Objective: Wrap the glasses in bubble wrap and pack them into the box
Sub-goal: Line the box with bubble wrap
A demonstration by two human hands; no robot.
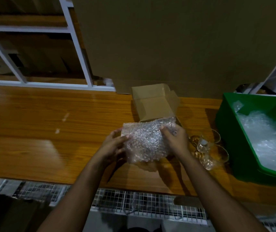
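A packing workroom: wooden bench, white shelving, green bin of bubble wrap.

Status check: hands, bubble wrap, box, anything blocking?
Left hand and right hand both grip the bubble wrap bundle. Box open behind it, path clear. Bare glasses wait beside the green bin.

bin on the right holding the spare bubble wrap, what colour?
Green; the bin shows clearly at the right edge of the head view.
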